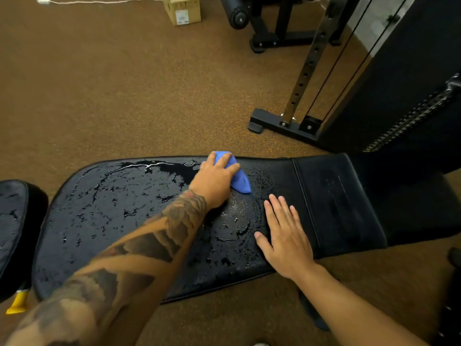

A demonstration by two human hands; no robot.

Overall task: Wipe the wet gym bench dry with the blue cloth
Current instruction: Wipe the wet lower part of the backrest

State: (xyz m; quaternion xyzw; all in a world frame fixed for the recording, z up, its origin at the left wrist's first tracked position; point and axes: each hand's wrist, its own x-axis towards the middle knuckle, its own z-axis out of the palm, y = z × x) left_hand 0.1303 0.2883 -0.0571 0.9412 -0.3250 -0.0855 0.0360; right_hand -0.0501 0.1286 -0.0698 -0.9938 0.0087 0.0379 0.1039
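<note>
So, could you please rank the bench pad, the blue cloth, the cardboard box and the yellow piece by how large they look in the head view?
1. bench pad
2. cardboard box, cut off by the frame and farther away, so likely bigger than it looks
3. blue cloth, partly under the left hand
4. yellow piece

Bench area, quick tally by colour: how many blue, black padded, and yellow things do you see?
Blue: 1, the cloth under the left hand
Black padded: 2, the bench and a pad
Yellow: 1, a cap
Total: 4
</note>
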